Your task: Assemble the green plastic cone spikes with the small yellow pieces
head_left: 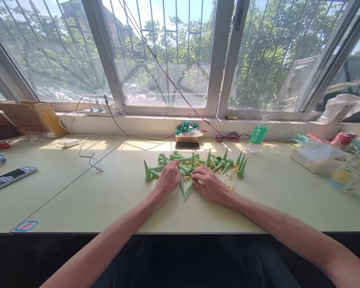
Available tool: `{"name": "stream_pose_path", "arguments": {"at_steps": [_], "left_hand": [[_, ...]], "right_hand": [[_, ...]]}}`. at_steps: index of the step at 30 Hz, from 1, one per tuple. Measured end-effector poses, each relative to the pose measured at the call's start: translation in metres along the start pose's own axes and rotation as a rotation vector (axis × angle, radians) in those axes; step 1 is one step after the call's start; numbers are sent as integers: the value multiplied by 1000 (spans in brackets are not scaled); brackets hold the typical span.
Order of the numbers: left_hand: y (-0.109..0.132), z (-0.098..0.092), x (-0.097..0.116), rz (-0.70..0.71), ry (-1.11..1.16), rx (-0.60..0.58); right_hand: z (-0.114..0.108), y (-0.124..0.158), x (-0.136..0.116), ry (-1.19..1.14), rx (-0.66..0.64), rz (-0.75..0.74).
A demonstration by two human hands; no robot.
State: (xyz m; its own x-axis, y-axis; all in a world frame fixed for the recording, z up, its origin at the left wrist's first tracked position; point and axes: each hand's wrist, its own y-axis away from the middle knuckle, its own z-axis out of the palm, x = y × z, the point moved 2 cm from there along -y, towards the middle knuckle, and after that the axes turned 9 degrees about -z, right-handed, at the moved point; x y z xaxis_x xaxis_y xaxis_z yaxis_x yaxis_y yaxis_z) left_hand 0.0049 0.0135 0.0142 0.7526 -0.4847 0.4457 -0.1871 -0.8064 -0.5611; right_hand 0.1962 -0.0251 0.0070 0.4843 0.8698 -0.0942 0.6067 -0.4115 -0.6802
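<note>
A pile of green plastic cone spikes (186,159) with flared collars lies mid-table, mixed with small yellow plastic fittings (229,175). My right hand (210,183) is closed at the pile's near side, its fingertips around the wide end of a green spike (187,189) whose tip points toward me. Beside it, my left hand (168,178) rests at the pile's left part with curled fingers; what they hold, if anything, is hidden. Another green spike (182,185) lies between the hands. One green spike (147,171) stands upright left of my left hand, and several more (241,168) stand at the right.
Behind the pile are a small box (187,138) with green items and a black phone (187,146). A green-labelled bottle (258,135) stands back right, a tissue box (313,158) further right. Cables (91,160) and a phone (10,179) lie left.
</note>
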Motion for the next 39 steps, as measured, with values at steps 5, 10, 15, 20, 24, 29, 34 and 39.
{"name": "stream_pose_path", "arguments": {"at_steps": [5,10,15,20,24,29,34,39], "left_hand": [[0,1,-5,-44,-63,-63],[0,-1,-6,-32,-67,-77],[-1,0,-9,-36,-48,-111],[-1,-1,-9,-50,-49,-143],[-1,-1,-7,-45,-65,-152],[-1,-2,-8,-14,-50,-112],[-3,-4,-6,18,-19,-43],[-5,-9,-1,8,0,21]], "right_hand": [[1,2,1,5,5,22],[1,1,0,-7,7,23],[1,1,0,-12,5,24],[1,1,0,-19,4,22],[2,1,0,-16,-5,25],[2,1,1,-16,-10,32],[1,1,0,-22,-12,35],[1,0,0,-18,-13,42]]}}
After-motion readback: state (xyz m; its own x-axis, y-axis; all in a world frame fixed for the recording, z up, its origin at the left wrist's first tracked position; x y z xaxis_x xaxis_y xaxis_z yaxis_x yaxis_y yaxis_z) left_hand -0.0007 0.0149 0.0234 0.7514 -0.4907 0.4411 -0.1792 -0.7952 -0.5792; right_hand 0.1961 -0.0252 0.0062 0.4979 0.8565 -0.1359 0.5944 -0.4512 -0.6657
